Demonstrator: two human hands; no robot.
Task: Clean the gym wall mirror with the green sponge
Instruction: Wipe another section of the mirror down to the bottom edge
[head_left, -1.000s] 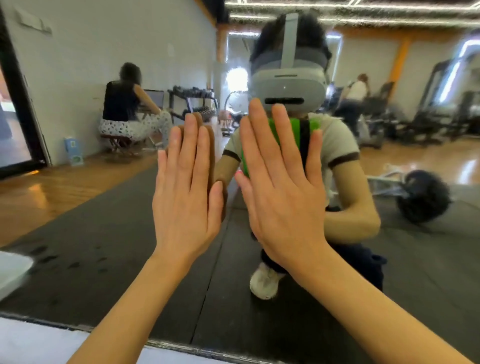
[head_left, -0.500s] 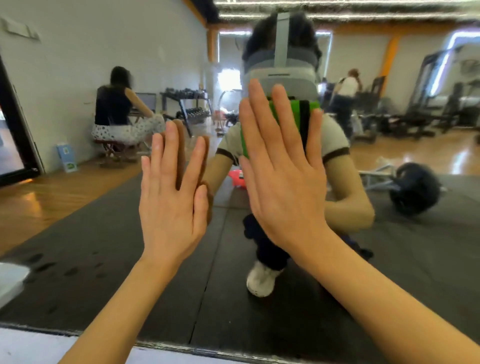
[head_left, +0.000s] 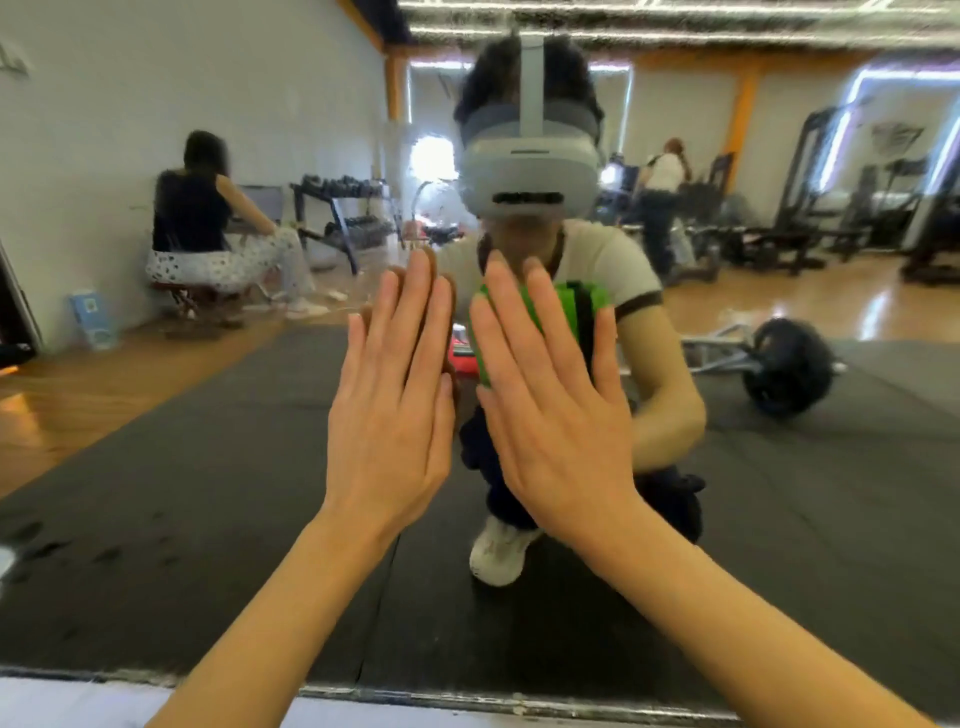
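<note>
1. Far left in the mirror (head_left: 156, 493) a seated person (head_left: 208, 228) in a dark top shows by the white wall, back turned, with a blue box (head_left: 92, 317) on the floor nearby and a dumbbell rack (head_left: 343, 213) further along.
2. The left hand (head_left: 389, 410) is raised flat against the glass, fingers straight and close together, holding nothing; its reflection peeks out just behind the fingertips.
3. Just beside it, thumbs nearly touching, the right hand (head_left: 550, 410) lies flat too, fingers straight and slightly spread, pressing the sponge (head_left: 563, 306) against the mirror.
4. The sponge sits under the right palm and fingers (mostly hidden); green shows between the fingers and past the thumb side, with a dark band down its middle.
5. Behind the hands the glass shows the crouching wearer in a pale headset (head_left: 527, 171), a light tee and a white shoe (head_left: 498, 551), on dark matting.
6. Right of that, a barbell (head_left: 784, 366) lies on the mat.
7. Far right, blurred, stand gym machines (head_left: 841, 197) and another person (head_left: 662, 176) on the wooden floor.
8. Along the bottom edge runs the mirror's frame, over a pale strip.
</note>
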